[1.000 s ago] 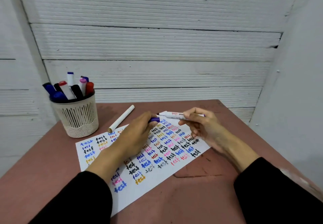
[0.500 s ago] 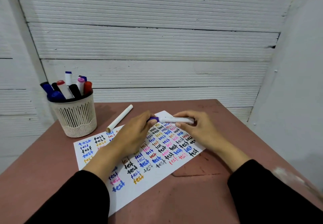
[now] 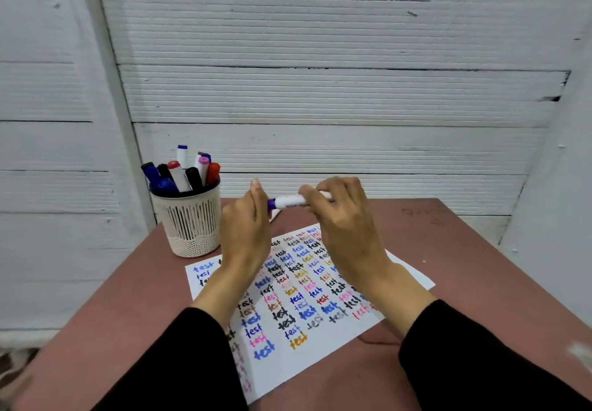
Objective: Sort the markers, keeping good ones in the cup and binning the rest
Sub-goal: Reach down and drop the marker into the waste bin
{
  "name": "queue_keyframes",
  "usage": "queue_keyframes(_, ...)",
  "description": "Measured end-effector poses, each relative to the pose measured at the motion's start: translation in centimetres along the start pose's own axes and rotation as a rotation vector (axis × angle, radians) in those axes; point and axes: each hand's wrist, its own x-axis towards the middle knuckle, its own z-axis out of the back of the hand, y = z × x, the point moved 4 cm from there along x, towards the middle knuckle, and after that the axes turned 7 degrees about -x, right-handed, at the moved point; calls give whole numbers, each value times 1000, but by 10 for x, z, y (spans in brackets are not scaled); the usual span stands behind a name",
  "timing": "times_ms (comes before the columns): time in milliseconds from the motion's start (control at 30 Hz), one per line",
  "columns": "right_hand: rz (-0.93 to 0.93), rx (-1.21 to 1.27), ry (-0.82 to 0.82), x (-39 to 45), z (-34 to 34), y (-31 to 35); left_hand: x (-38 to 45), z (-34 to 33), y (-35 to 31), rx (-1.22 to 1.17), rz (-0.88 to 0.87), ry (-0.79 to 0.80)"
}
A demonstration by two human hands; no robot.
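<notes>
Head view. Both hands are raised above the table (image 3: 464, 250), holding one white marker (image 3: 290, 201) level between them at 12 o'clock from the sheet's centre. The right hand (image 3: 344, 218) grips the barrel with curled fingers. The left hand (image 3: 245, 228) meets the purple cap (image 3: 272, 204) end; whether its fingers close on the cap cannot be told. Below lies a white sheet (image 3: 320, 340) covered with rows of the word "test" in several colours. At 10 o'clock from the sheet stands a cream slotted cup (image 3: 189, 221) holding upright markers (image 3: 181, 173) with blue, black, red, pink and purple caps. Black sleeves (image 3: 480, 362) cover both forearms. White ribbed wall panels (image 3: 320, 90) stand behind.
</notes>
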Motion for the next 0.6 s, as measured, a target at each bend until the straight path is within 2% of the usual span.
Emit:
queue_keyframes(67,-30,62,53,-3,1,-3,-1,-2,-1,21,-46,28)
queue_keyframes(233,-79,250,325,-18,-7,-12,-3,-3,-6,225,-199,114)
queue_keyframes(333,-137,307,413,-23,-7,-15,-3,-5,-5,289,-232,180)
queue_keyframes(500,-283,534,611,-25,6,-28,-8,-8,-18,384,-148,292)
queue_keyframes(600,-560,832,608,-27,49,-63,-16,-26,-46,252,-79,401)
